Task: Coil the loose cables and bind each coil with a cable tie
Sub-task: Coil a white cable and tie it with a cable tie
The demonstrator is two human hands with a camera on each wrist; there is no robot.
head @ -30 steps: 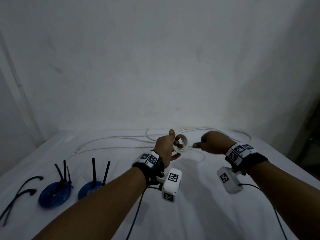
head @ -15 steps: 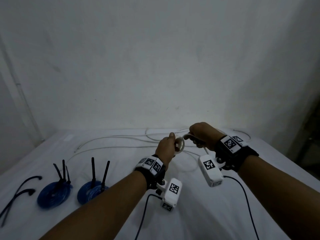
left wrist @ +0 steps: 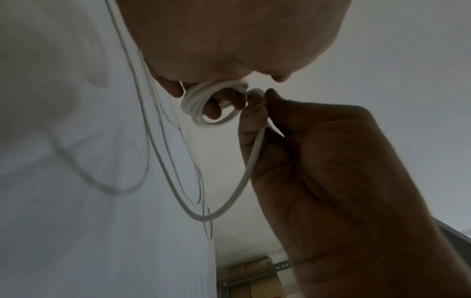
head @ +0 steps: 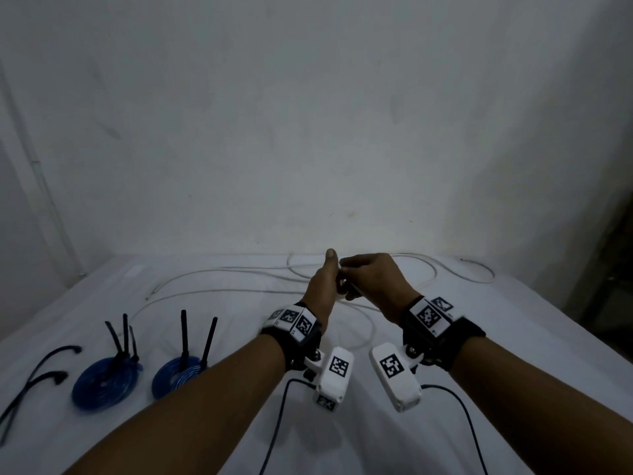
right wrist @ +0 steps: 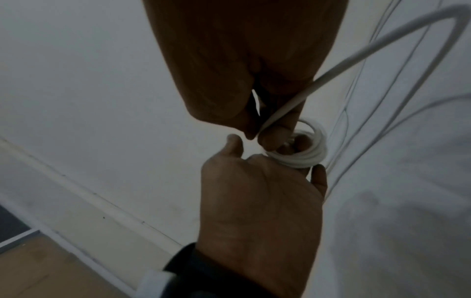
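The left hand (head: 323, 286) holds a small white cable coil (left wrist: 203, 104) up above the white-covered counter (head: 513, 337), its fingers (left wrist: 213, 112) curled through the ring of turns. The right hand (head: 373, 282) is just beside it, touching the coil's rim, with thumb and forefinger pinched on the free run of the white cable (left wrist: 226, 201). The next wrap turns on this: the coil sits immediately left of the right fingers (right wrist: 275, 139), its opening facing them, and the cable runs back from the pinch along the right palm, then sags toward the counter, where the loose length (head: 222, 272) lies far from the person. The head view hides the coil between the two hands; only the wrist views show the several stacked turns and the pinch. Only the head view shows the two bound blue coils (head: 106, 382) and loose black cable ties (head: 37, 375) well off to the left.
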